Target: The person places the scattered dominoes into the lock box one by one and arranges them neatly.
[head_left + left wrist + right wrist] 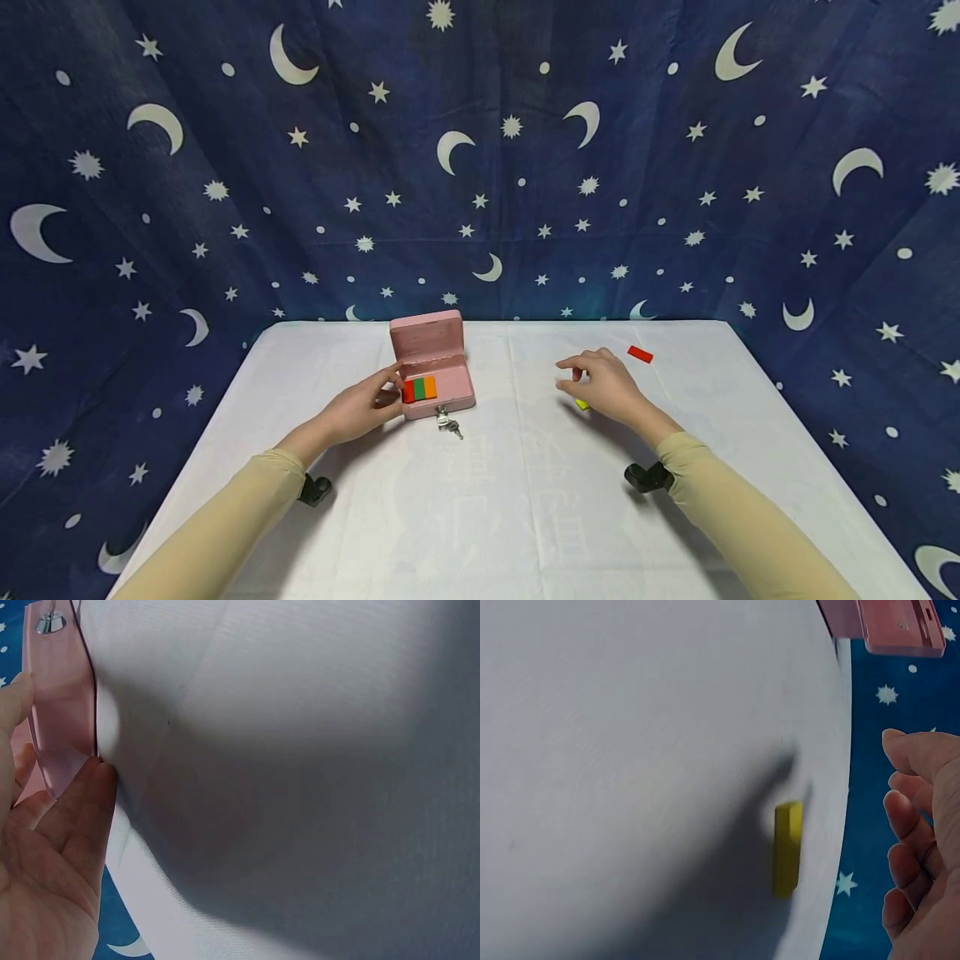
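Observation:
A pink metal cash box (438, 402) stands on the table with its lid up. Inside, at its left end, red (408, 392), green (419, 389) and orange (430, 387) blocks lie side by side. My left hand (367, 407) holds the box's left end, thumb by the front corner and fingers at the side. On the box front hangs a small padlock (442, 418) with keys (453, 428). Fingers loosely bent and nothing held, my right hand (603, 385) hovers over a yellow block (787, 849), which it partly hides in the head view.
Beyond the right hand, a red block (641, 354) lies on the white tablecloth (480, 517). A dark blue curtain (480, 108) with moons and stars stands behind the table and along its sides. Each wrist wears a black camera mount (647, 477).

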`<state>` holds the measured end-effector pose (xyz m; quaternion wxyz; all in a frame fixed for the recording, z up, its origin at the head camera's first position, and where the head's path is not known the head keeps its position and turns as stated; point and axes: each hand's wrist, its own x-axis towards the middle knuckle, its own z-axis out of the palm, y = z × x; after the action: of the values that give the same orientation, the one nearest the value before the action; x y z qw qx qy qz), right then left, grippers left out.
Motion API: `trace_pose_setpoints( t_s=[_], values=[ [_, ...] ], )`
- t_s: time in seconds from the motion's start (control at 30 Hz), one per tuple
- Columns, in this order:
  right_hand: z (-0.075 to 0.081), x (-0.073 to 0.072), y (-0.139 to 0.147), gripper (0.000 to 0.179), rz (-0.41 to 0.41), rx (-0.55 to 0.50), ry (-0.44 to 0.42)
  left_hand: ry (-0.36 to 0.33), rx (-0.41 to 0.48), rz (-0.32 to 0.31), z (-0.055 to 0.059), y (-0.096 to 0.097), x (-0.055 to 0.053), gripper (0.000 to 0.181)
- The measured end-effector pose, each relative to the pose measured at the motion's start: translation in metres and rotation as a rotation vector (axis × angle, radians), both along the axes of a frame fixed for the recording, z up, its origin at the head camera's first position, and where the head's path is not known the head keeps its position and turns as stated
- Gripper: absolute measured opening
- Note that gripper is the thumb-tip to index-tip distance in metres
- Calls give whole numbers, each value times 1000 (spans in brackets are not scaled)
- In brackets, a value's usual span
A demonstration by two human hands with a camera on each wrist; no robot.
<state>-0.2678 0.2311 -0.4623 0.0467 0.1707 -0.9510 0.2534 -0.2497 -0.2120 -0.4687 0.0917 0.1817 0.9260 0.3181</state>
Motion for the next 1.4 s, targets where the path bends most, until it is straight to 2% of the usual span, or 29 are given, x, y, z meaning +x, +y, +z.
trace_pose_setpoints(
  t_s=[0.1, 0.43, 0.73, 1.0, 1.4],
  values=[
    [-2, 1, 8, 41, -20, -2, -11, -5, -9, 3, -1, -1, 1, 73],
    [-14, -1, 52, 42, -102, -6, -35, 16, 3, -2, -3, -2, -1, 49],
    [-19, -5, 86, 48, -219, 27, -31, 20, -12, -4, -4, -3, -2, 79],
    [-18, -6, 101, 53, -349, 21, -67, 12, -13, -7, -3, -3, -2, 81],
    [-19, -13, 112, 56, -452, 6, -112, -19, -21, 6, -1, -1, -1, 81]
  ],
)
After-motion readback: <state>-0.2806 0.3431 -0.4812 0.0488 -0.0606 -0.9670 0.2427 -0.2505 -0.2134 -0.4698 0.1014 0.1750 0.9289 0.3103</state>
